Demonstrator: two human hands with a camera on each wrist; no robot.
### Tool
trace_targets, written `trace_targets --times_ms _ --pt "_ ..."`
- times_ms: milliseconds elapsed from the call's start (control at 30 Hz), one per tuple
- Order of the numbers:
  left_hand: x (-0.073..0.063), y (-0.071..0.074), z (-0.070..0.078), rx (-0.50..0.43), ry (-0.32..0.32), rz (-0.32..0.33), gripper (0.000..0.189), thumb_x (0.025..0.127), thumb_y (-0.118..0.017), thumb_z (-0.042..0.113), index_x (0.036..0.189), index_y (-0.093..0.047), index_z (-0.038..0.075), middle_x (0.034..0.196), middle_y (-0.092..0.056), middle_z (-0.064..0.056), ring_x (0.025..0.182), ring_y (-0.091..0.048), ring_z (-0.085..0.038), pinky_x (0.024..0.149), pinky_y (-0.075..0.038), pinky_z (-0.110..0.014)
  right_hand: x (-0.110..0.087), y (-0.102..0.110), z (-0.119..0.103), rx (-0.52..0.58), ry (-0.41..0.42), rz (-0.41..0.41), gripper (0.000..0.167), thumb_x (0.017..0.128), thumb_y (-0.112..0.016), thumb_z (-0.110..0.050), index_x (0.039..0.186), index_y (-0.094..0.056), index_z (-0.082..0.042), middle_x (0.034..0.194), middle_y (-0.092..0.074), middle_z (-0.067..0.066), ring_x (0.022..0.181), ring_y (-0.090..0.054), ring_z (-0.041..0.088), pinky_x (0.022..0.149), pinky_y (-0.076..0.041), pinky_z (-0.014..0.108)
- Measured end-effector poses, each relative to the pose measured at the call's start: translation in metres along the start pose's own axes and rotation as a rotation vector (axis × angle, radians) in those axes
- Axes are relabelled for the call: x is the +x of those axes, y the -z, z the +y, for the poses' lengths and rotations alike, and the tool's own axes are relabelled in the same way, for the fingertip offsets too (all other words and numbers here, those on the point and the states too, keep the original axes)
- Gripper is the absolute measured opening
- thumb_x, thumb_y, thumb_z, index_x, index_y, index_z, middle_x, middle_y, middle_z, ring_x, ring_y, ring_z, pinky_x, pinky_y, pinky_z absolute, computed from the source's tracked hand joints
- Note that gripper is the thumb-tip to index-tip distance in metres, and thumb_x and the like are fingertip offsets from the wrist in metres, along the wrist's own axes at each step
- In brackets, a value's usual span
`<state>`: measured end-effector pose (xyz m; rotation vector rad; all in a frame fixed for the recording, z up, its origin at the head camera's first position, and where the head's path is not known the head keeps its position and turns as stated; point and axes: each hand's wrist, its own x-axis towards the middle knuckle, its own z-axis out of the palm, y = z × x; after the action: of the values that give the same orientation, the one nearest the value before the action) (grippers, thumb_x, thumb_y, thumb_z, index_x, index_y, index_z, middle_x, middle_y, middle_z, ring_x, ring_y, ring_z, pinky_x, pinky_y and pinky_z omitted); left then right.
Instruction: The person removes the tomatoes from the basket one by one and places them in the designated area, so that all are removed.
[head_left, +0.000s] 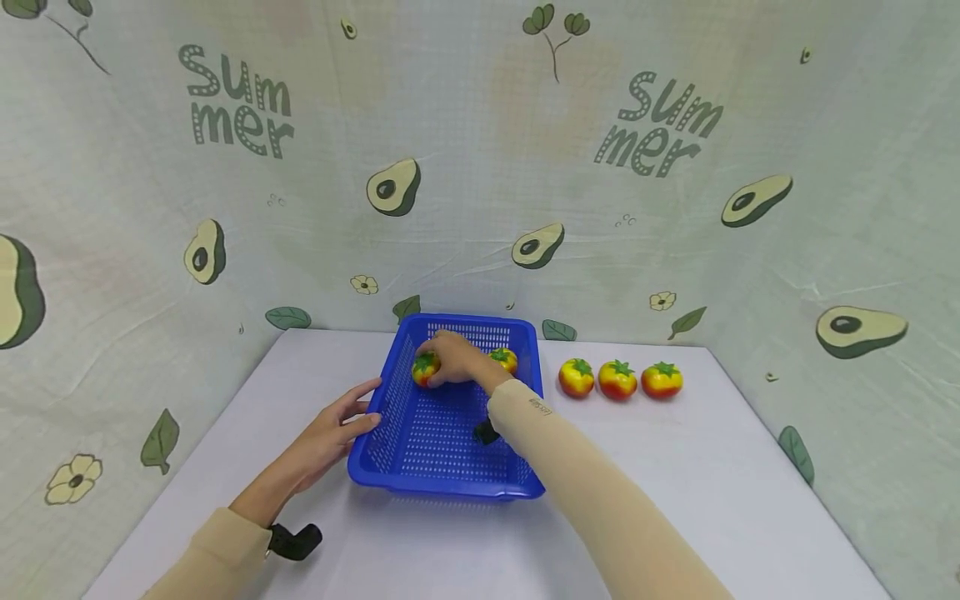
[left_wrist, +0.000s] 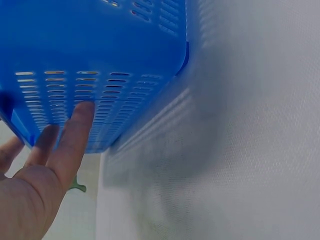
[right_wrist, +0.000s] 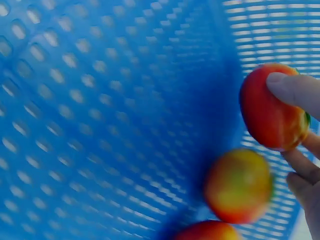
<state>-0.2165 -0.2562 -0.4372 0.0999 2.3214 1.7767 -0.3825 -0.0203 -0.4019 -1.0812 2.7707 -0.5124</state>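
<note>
While our right hand (head_left: 453, 355) pinches tomato (head_left: 424, 370) at basket's (head_left: 446, 485) eleven o'clock, left hand (head_left: 330, 433), fingers fairly straight, touches nine-o'clock side. We judge tomato light, stiff, slick: best held across sides.

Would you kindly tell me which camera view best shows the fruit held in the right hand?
The right wrist view: the held fruit appears large there, its red side mostly uncovered. The head view shows it small, green top visible, partly covered by the right hand. The left wrist view gives no clear sight of it.
</note>
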Motion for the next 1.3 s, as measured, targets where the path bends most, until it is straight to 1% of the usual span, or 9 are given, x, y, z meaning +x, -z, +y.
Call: trace_targets --times_ms 67,200,367,533,667,833,933,1067,1300 --pt "0.000 0.000 0.000 -0.001 -0.003 -0.004 0.073 0.108 -0.064 0.033 0.170 -0.026 0.025 0.157 -0.041 -0.026 0.133 -0.058 -0.040 0.107 -0.054 -0.057 -0.002 0.011 -0.002 -0.007 0.029 0.004 0.053 0.093 -0.085 -0.023 0.143 -0.068 -0.017 0.144 -0.061 0.009 0.132 -0.056 0.026 0.117 -0.047 0.043" --pt "-0.002 0.001 0.003 0.002 -0.003 0.003 0.073 0.107 -0.064 0.035 0.170 -0.026 0.026 0.156 -0.041 -0.025 0.132 -0.058 -0.038 0.107 -0.054 -0.056 -0.010 0.042 -0.010 0.004 0.079 0.015 0.053 0.093 -0.084 -0.021 0.142 -0.068 -0.015 0.140 -0.061 0.010 0.126 -0.057 0.026 0.112 -0.051 0.042" --pt "-0.002 0.000 0.004 0.008 -0.007 0.002 0.074 0.107 -0.064 0.035 0.170 -0.025 0.025 0.156 -0.041 -0.025 0.131 -0.058 -0.037 0.108 -0.054 -0.055 -0.029 0.075 -0.015 0.028 0.100 0.024 0.053 0.093 -0.083 -0.021 0.142 -0.066 -0.014 0.139 -0.061 0.011 0.124 -0.057 0.027 0.111 -0.051 0.043" --pt "-0.002 0.000 0.003 0.009 -0.009 0.000 0.074 0.108 -0.064 0.035 0.170 -0.025 0.025 0.157 -0.041 -0.025 0.131 -0.058 -0.037 0.108 -0.054 -0.055 -0.052 0.096 -0.009 0.036 0.126 0.055 0.051 0.092 -0.084 -0.022 0.139 -0.067 -0.015 0.141 -0.060 0.010 0.125 -0.057 0.027 0.109 -0.052 0.044" --pt "-0.001 0.000 0.001 0.008 -0.007 -0.004 0.075 0.107 -0.064 0.035 0.170 -0.025 0.025 0.157 -0.041 -0.025 0.131 -0.058 -0.037 0.108 -0.054 -0.055 -0.075 0.110 0.002 0.031 0.137 0.076 0.050 0.092 -0.085 -0.023 0.138 -0.067 -0.014 0.141 -0.060 0.010 0.127 -0.057 0.028 0.110 -0.052 0.046" --pt "0.000 -0.001 0.001 0.009 -0.002 -0.002 0.076 0.107 -0.066 0.037 0.170 -0.025 0.026 0.158 -0.041 -0.025 0.133 -0.057 -0.039 0.107 -0.054 -0.056 -0.107 0.121 0.021 0.032 0.116 0.111 0.051 0.091 -0.086 -0.023 0.138 -0.068 -0.015 0.134 -0.060 0.011 0.121 -0.058 0.028 0.107 -0.054 0.046" --pt "0.000 -0.001 0.001 0.010 0.000 -0.006 0.076 0.107 -0.065 0.036 0.170 -0.025 0.026 0.158 -0.040 -0.025 0.134 -0.057 -0.040 0.107 -0.054 -0.056 -0.125 0.125 0.035 0.037 0.106 0.140 0.051 0.090 -0.087 -0.022 0.136 -0.069 -0.014 0.132 -0.061 0.011 0.115 -0.058 0.028 0.101 -0.056 0.045" --pt "0.000 -0.001 0.002 0.009 0.000 -0.010 0.075 0.107 -0.065 0.035 0.170 -0.024 0.026 0.158 -0.040 -0.025 0.133 -0.057 -0.039 0.107 -0.055 -0.055 -0.146 0.128 0.051 0.044 0.082 0.174 0.052 0.089 -0.088 -0.021 0.137 -0.069 -0.013 0.134 -0.062 0.011 0.111 -0.060 0.028 0.095 -0.058 0.044" --pt "0.000 0.000 0.002 0.004 -0.004 -0.022 0.075 0.107 -0.065 0.035 0.170 -0.024 0.026 0.156 -0.040 -0.025 0.129 -0.059 -0.036 0.105 -0.056 -0.052 -0.174 0.127 0.071 0.069 0.035 0.229 0.052 0.088 -0.089 -0.020 0.135 -0.070 -0.013 0.134 -0.063 0.010 0.118 -0.061 0.030 0.097 -0.060 0.049"
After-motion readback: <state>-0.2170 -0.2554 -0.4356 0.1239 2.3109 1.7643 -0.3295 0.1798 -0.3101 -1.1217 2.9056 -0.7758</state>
